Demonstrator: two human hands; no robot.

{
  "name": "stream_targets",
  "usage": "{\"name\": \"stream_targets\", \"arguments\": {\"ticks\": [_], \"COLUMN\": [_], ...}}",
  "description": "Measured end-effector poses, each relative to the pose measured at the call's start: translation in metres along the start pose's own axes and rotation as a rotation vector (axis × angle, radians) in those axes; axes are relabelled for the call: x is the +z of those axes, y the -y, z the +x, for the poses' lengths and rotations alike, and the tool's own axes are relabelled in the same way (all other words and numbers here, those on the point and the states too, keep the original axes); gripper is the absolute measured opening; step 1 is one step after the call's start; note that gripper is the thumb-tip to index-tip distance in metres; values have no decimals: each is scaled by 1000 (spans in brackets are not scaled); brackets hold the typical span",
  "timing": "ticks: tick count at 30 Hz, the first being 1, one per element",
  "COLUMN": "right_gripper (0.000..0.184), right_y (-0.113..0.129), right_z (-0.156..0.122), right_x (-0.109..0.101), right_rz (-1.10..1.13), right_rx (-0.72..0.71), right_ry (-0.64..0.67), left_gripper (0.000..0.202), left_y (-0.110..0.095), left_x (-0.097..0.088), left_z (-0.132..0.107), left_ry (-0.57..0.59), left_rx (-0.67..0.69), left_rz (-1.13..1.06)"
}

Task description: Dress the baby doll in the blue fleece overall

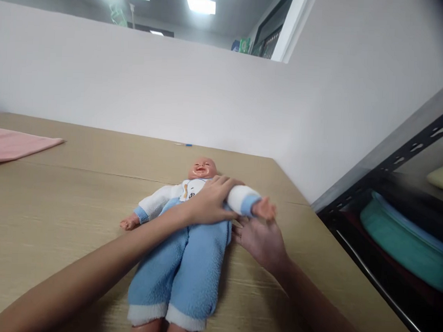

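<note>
A baby doll [197, 263] lies on its back on the table, its head at the far end. It wears light-blue fleecy trousers and a white top with blue cuffs. My left hand [214, 200] reaches across its chest, with fingers and thumb around the upper part of the doll's arm on the right. That sleeve [242, 198] is raised off the table, its small hand pointing right. Just below the sleeve is my right hand [262, 239], somewhat blurred, with fingers extended toward the doll's side. Whether they touch it is hard to see.
Pink cloth [17, 145] lies on the wooden table [59, 193] at the far left. A thin blue-and-white item [187, 145] rests near the back edge. A low white wall [155, 85] stands behind. To the right, a black metal shelf [377, 295] holds a teal item [405, 242].
</note>
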State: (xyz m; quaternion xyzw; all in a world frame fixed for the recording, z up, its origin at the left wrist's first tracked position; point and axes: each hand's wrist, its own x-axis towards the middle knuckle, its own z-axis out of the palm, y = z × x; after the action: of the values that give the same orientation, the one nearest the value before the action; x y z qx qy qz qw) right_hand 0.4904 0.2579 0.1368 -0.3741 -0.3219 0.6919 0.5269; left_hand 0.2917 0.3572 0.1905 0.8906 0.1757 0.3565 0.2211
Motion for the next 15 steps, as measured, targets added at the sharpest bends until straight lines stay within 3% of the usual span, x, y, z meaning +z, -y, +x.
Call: {"name": "stream_targets", "arguments": {"ticks": [2,5,7,9,11,12,15], "right_gripper": [104,95,73,54,48,48,61], "right_y": [10,21,24,21,14,8,-11], "right_z": [3,5,3,1,0,0,4], "right_x": [-14,-26,-26,-18,-5,3,28], "right_rz": [-10,-160,-275,-341,-353,-345,-300], "right_rx": [73,128,124,93,25,-8,-86], "right_ry": [-8,-76,-144,-212,-247,-249,-249], "left_gripper": [79,62,46,52,61,67,84], "left_y": [-4,4,20,40,57,62,63], "left_x": [-7,-30,-49,-65,-74,-74,-64], "left_z": [-11,-31,-47,-64,-81,-88,-98], "left_ry": [92,61,-74,-174,-91,-54,7], "left_rx": [44,-31,-234,-530,-821,-903,-981], "left_rz": [21,10,83,254,263,227,78]}}
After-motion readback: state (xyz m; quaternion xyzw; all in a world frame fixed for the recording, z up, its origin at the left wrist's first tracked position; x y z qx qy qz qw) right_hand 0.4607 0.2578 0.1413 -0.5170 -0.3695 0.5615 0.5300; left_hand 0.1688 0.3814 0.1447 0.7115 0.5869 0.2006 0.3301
